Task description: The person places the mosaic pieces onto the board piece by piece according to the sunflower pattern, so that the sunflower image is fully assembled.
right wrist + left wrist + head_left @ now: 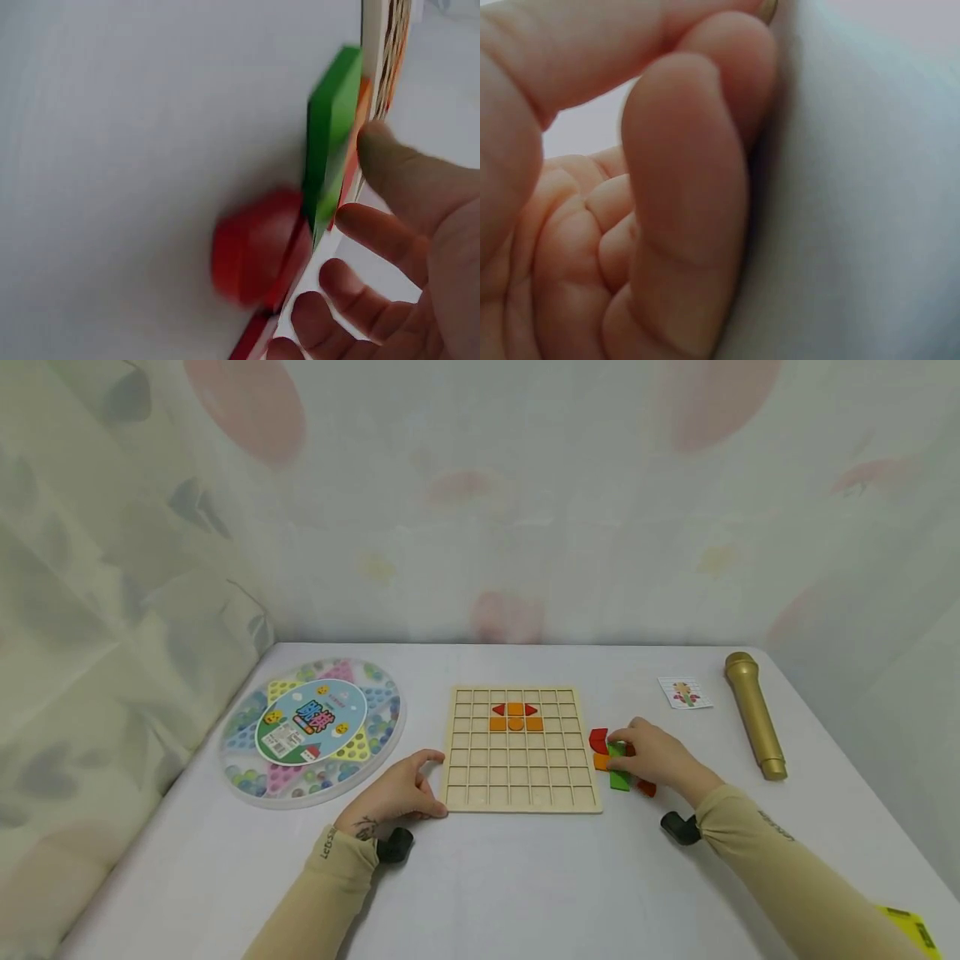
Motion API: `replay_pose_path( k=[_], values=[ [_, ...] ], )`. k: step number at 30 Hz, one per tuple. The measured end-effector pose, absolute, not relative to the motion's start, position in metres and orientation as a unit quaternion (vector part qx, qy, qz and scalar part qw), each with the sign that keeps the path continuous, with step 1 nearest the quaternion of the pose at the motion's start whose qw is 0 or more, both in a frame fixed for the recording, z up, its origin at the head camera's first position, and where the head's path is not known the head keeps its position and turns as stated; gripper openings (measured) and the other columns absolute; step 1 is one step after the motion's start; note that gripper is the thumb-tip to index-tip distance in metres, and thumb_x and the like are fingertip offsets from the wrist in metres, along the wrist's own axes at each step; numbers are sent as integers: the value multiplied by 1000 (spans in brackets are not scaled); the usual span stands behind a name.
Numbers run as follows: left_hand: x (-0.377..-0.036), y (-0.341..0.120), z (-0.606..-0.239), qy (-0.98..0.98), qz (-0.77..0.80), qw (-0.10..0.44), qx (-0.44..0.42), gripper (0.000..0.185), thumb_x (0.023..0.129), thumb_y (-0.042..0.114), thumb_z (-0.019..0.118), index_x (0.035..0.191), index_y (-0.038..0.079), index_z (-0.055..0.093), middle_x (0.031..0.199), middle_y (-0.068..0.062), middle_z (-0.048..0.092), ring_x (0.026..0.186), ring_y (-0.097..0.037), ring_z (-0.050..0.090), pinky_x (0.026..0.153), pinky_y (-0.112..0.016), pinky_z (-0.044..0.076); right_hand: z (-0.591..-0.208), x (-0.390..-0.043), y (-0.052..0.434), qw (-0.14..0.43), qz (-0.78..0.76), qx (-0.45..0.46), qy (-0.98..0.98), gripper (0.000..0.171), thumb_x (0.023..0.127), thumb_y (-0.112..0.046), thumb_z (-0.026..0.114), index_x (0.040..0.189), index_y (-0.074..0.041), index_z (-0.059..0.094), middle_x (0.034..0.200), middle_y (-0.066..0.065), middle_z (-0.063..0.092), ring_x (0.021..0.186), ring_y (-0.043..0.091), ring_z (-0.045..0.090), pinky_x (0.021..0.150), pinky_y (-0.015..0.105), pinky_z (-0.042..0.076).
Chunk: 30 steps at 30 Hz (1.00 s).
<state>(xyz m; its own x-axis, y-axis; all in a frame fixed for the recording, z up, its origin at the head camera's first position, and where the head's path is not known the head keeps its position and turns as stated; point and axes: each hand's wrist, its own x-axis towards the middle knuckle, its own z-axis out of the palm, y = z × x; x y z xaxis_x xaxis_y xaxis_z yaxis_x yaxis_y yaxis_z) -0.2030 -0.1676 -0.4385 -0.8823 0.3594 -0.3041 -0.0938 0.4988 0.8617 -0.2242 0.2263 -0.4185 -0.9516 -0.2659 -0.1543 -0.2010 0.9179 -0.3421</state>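
A square wooden grid board (pixel 522 777) lies flat in the middle of the head view, with several orange and red tiles (pixel 515 710) set in its upper cells. My left hand (pixel 393 793) rests at the board's left side, thumb and index finger touching that edge. In the left wrist view, the fingers (pixel 686 157) fill most of the picture. My right hand (pixel 660 756) reaches over loose tiles just right of the board. Its thumb and index finger are close to a green tile (pixel 330 120), apart from each other; contact is unclear. A red tile (pixel 259 240) lies beside it.
A round marble game box (pixel 311 735) lies at the left. At the right are a small picture card (pixel 685 693) and a gold microphone (pixel 756 714). Something yellow (pixel 911 931) shows at the lower right corner. An orange tile (pixel 602 762) and a red tile (pixel 598 741) sit beside the board.
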Motion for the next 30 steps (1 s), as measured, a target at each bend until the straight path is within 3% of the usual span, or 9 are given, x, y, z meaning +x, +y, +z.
replay_pose_path(
  k=[6, 17, 24, 30],
  values=[
    [-203, -167, -438, 835, 494, 230, 76, 82, 65, 7, 82, 134, 11, 38, 61, -4, 55, 48, -11, 46, 47, -25, 37, -421, -221, 214, 75, -138, -130, 979, 43, 72, -40, 77, 98, -7, 66, 92, 6, 56, 77, 18, 49, 67, 32, 44],
    [-204, -169, -440, 835, 494, 231, 74, 82, 65, 8, 82, 134, 12, 38, 61, -3, 55, 49, -10, 45, 47, -24, 37, -421, -225, 210, 84, -143, -122, 979, 24, 75, -26, 76, 86, -7, 69, 80, 3, 56, 71, 17, 47, 62, 28, 41],
    [-203, -168, -440, 833, 498, 229, 75, 82, 65, 7, 82, 134, 10, 38, 60, -4, 55, 48, -11, 45, 47, -25, 36, -422, -228, 213, 119, -198, -104, 967, 24, 75, -23, 76, 82, -7, 59, 80, 4, 53, 74, 18, 47, 63, 28, 40],
    [-203, -168, -438, 830, 503, 231, 73, 81, 65, 6, 82, 133, 10, 38, 61, -4, 54, 49, -11, 45, 47, -25, 36, -409, -229, 210, 142, -264, -99, 949, 26, 74, -11, 74, 71, -7, 49, 69, 3, 46, 63, 16, 47, 54, 27, 38]
  ],
)
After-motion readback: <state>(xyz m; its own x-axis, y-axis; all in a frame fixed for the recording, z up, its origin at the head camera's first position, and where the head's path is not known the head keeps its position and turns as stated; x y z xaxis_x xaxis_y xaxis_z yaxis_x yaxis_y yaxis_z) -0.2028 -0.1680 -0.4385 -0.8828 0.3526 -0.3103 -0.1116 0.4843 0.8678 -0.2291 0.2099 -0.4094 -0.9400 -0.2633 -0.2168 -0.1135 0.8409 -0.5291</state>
